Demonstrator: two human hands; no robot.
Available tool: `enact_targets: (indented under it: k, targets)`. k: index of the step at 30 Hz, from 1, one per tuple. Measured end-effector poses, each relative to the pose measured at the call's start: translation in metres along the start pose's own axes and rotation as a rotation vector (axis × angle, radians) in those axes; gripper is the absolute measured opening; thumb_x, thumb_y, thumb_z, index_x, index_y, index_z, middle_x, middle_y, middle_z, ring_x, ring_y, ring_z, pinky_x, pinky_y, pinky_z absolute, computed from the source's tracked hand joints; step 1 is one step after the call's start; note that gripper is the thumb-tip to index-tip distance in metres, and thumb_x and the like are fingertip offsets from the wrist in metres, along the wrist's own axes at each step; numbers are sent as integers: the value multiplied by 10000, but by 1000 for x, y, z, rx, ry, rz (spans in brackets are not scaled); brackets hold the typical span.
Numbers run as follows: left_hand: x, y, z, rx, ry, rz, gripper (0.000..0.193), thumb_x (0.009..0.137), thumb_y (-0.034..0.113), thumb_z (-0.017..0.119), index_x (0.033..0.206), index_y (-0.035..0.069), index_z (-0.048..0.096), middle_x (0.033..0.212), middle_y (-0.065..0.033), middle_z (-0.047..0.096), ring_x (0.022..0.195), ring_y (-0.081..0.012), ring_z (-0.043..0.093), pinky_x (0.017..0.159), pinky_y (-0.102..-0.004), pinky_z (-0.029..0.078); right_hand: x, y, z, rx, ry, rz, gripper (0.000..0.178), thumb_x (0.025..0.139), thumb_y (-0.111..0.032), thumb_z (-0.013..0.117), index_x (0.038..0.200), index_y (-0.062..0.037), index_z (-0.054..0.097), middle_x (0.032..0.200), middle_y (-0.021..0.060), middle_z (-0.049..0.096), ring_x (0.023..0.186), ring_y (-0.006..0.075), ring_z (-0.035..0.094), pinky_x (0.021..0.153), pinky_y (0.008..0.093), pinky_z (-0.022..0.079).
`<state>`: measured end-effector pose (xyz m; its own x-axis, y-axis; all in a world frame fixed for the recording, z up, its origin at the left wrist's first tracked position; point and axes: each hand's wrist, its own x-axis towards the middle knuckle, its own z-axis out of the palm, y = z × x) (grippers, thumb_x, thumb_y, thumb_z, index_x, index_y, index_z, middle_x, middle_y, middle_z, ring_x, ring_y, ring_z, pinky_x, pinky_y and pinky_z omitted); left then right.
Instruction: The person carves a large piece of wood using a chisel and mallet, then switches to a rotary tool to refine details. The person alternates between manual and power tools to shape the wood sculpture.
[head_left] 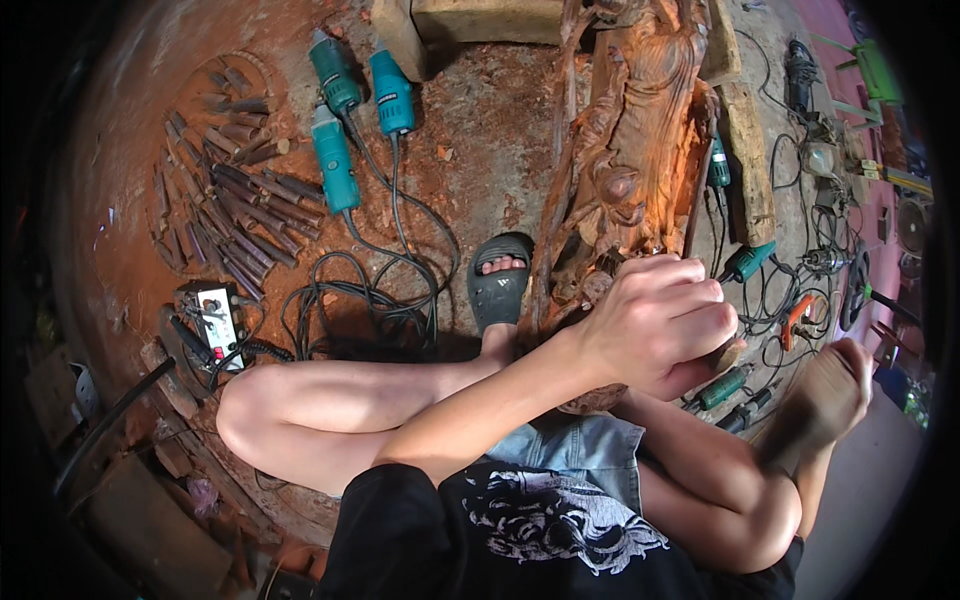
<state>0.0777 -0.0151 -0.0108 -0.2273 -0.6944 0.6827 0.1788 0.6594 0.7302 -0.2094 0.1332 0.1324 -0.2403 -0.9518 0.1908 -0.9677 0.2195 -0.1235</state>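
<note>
1 left hand (655, 320) clenches above the near end of the carved wooden sculpture (645, 130); whether the blurred right hand (832, 392) grasps anything, I cannot tell. Carving seems in hand, next calling for a steady left hold.

Labels (388, 99) mark teal tools (395, 82), a white logo (503, 281) the sandal (488, 302).

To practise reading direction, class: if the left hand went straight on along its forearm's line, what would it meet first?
Probably the teal power tool just beyond the knuckles of the left hand; depth is unclear, so it might pass above it.
</note>
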Motion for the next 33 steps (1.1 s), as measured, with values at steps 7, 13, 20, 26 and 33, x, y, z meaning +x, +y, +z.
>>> enact_targets:
  k: [7, 13, 20, 26, 33]
  targets:
    - [-15, 9, 9, 50, -104, 121, 203, 780, 196, 782, 691, 134, 611, 623, 16, 440, 536, -167, 458, 486, -321, 352, -7, -7, 15, 209, 203, -55, 380, 926, -44, 619, 1298, 29, 607, 1008, 130, 683, 948, 238, 664, 905, 376, 555]
    - [-5, 13, 22, 122, -50, 52, 312, 754, 130, 852, 647, 124, 558, 566, 32, 396, 480, -144, 434, 442, -312, 303, -19, -14, 28, 201, 243, -226, 377, 908, -9, 657, 1277, 16, 585, 997, 138, 687, 919, 253, 669, 874, 379, 556]
    - [-8, 15, 15, 119, -61, 64, 331, 753, 53, 815, 626, 120, 517, 576, 26, 401, 477, -146, 424, 442, -295, 299, -21, -30, 34, 190, 245, -336, 393, 887, 32, 701, 1252, 0, 559, 985, 148, 692, 884, 271, 674, 837, 383, 558]
    - [-7, 11, 14, 118, -3, 118, 366, 723, -6, 780, 583, 106, 462, 588, 10, 397, 480, -145, 434, 434, -276, 309, -31, -51, 52, 208, 264, -450, 422, 869, 67, 739, 1231, -13, 537, 974, 156, 695, 855, 286, 679, 806, 385, 559]
    - [0, 9, 14, 93, 80, 41, 360, 703, -7, 790, 588, 88, 462, 588, -14, 429, 464, -184, 477, 428, -302, 361, -3, -30, 46, 208, 350, -437, 419, 855, 93, 776, 1172, -15, 524, 943, 166, 701, 813, 298, 683, 771, 385, 560]
